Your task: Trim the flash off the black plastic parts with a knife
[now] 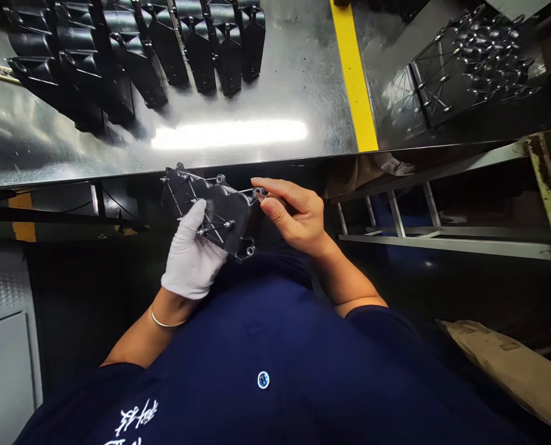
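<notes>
A flat black moulded plastic part point(219, 210) with ribs and small metal bushings is held in front of my body, just below the table's front edge. My left hand point(192, 256), in a white glove, grips it from underneath with the thumb laid across its face. My bare right hand point(294, 213) pinches the part's upper right corner between thumb and forefinger, at a small metal bushing point(258, 193).
A shiny steel table point(266, 93) with a yellow stripe point(355, 80) spreads ahead. Several black moulded parts point(136, 49) lie in rows at its back left. More flat black parts and small pieces point(465, 62) lie at the back right. A metal frame point(442, 238) stands at right.
</notes>
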`<state>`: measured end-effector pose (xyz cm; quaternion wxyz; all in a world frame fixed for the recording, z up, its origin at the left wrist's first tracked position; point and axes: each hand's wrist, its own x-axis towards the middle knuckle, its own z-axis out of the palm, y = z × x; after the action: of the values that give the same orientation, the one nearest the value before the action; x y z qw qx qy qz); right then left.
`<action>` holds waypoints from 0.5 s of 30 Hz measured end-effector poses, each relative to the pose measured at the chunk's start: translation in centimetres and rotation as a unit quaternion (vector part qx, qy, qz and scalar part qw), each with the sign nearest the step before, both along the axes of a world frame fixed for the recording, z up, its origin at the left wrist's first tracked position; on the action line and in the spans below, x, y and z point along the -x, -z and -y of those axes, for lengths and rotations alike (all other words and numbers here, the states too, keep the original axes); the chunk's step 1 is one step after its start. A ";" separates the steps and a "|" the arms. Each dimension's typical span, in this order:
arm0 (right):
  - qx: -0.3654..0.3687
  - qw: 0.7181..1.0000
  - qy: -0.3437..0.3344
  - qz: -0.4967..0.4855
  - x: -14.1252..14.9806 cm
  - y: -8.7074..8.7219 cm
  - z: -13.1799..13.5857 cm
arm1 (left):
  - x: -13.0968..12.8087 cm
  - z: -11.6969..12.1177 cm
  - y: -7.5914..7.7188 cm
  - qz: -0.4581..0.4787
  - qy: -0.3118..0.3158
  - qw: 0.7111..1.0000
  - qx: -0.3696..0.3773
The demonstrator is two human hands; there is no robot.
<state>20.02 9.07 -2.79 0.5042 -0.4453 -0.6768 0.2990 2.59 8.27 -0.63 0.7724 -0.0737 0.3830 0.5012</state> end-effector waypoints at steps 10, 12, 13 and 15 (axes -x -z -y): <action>-0.038 0.997 -0.025 -0.060 0.3 0.2 0.2 | -0.3 -0.3 0.2 -0.013 0.005 1.000 0.019; -0.048 0.997 -0.007 -0.055 0.1 0.4 -0.1 | -0.2 -0.2 0.3 -0.023 0.008 1.000 0.004; -0.047 0.997 0.012 -0.053 0.0 0.6 -0.3 | -0.1 -0.1 0.3 -0.030 0.011 0.999 -0.008; -0.033 0.995 0.071 -0.060 -0.5 1.0 -0.9 | 0.0 0.3 0.2 -0.044 0.034 0.998 -0.029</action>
<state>20.49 9.93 -3.81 0.5785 -0.4568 -0.6213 0.2659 2.55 7.98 -0.83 0.7734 -0.0159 0.4039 0.4883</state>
